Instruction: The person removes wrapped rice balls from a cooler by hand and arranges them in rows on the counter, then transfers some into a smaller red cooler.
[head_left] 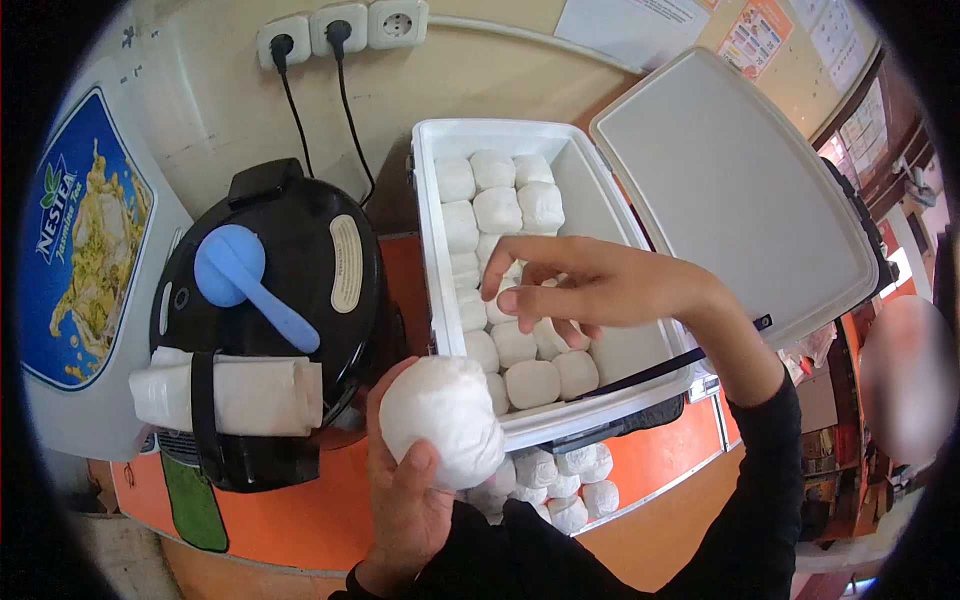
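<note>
My left hand (405, 500) is closed around a round white wrapped bundle (435, 415), thumb pressed against its front, close to the near left corner of the cooler box. Over the open white cooler box (505, 130) hangs my right hand (570, 285), its fingers bent and apart with nothing visible between them. Rows of similar white bundles (497, 210) fill much of the box's left side, some partly hidden behind my right hand. More white bundles (568, 512) are piled on the orange surface below the box, partly covered by my sleeves.
A black rice cooker (280, 210) stands left, with a blue scoop (240, 270) and folded white sheets (255, 395) under a black strap on top. The cooler's grey lid (740, 190) leans open at right. A Nestea panel (90, 240) stands far left; plugs fill two sockets (338, 30).
</note>
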